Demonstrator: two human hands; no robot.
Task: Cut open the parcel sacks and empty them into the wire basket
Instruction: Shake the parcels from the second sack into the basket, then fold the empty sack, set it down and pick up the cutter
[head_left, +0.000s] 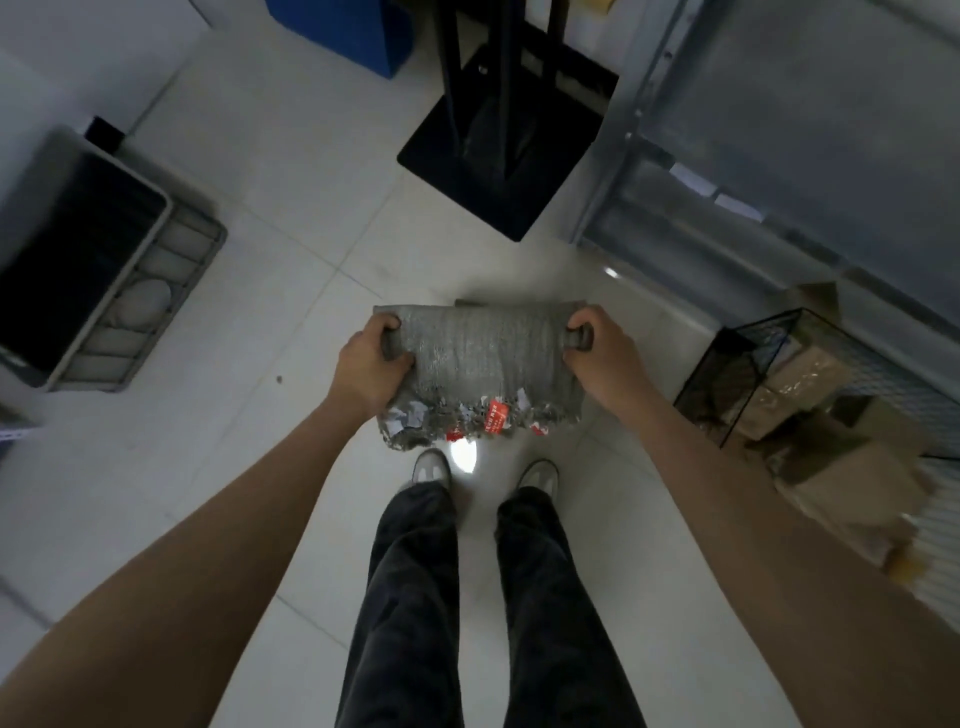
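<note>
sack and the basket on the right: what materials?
Sack: looks like woven plastic fabric, grey and matte; fine ribbed weave, frayed lower edge with torn label scraps. Wire basket: thin black wire mesh, probably coated metal; you can see the cardboard boxes through it.

Single head-worn wide-angle view, looking steeply down from standing height, both forearms reaching forward into centre frame, legs and shoes (488, 475) directly below, tiled floor (291, 270) filling most of it, edges curved by the lens, no second view.
</note>
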